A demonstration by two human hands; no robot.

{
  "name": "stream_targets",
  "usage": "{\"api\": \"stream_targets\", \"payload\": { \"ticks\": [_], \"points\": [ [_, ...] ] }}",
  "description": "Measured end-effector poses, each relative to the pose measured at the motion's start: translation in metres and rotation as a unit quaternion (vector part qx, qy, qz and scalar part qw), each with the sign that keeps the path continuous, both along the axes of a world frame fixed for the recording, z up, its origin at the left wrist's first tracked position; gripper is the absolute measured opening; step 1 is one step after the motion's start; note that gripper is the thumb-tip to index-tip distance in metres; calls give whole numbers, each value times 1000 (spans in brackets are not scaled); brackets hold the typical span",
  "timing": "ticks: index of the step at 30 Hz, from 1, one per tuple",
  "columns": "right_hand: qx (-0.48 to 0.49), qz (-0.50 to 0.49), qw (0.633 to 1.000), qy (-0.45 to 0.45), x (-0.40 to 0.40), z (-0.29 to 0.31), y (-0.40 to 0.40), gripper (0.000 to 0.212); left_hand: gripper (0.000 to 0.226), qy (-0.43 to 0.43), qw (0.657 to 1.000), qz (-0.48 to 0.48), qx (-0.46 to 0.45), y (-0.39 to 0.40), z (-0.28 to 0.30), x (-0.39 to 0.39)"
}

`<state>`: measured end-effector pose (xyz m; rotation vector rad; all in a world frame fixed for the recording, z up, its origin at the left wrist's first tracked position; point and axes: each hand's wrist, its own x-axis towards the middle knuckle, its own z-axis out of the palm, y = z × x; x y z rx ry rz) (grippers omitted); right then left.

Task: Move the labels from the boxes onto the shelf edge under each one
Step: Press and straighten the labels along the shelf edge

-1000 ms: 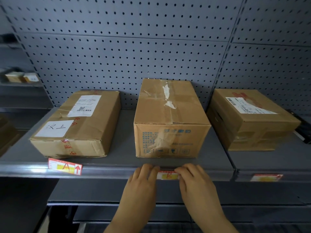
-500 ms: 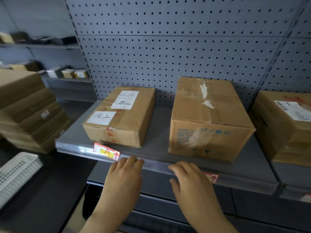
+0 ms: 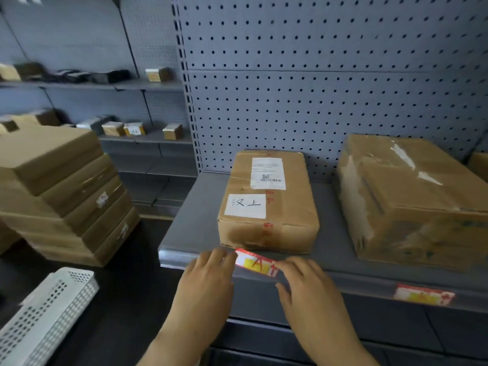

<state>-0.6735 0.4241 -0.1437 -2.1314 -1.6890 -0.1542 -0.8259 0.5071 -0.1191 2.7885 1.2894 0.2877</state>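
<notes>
Hands meet at the shelf edge (image 3: 211, 262): left hand (image 3: 208, 276) and right hand (image 3: 303, 281) touch opposite ends of the red label (image 3: 254, 262) below the flat box (image 3: 266, 207); whether they pinch it, I cannot tell. Thin and floppy, it probably wants holding by its ends.

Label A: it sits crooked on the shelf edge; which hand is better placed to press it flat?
Probably right. The right hand already covers label A at its lower end on the shelf edge; the left hand only touches its raised end.
</notes>
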Motion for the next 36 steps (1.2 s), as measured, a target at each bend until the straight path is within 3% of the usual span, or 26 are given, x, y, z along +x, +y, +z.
{"api": "stream_targets", "payload": {
  "ticks": [10, 18, 24, 27, 32, 35, 36],
  "points": [
    [-19, -109, 994, -12, -25, -4, 27, 40, 61, 2, 996, -84, 16, 28, -14, 3],
    [-4, -101, 994, -41, -25, -9, 33, 39, 57, 35, 996, -84, -9, 25, -13, 5],
    [13, -87, 996, -28, -18, -15, 30, 45, 62, 71, 989, -97, -81, 10, -20, 9],
    [16, -81, 996, -22, -16, -17, 27, 47, 60, 65, 994, -75, -35, 7, -20, 12],
    [18, -71, 997, -21, -13, -22, 22, 47, 73, 66, 994, -55, -67, 7, -24, 13],
    [10, -58, 998, -32, -12, -26, 22, 46, 64, 67, 991, -56, -101, 4, -18, 11],
    [9, -55, 998, -35, -12, -26, 22, 47, 58, 62, 993, -70, -69, 5, -22, 11]
  ]
}}
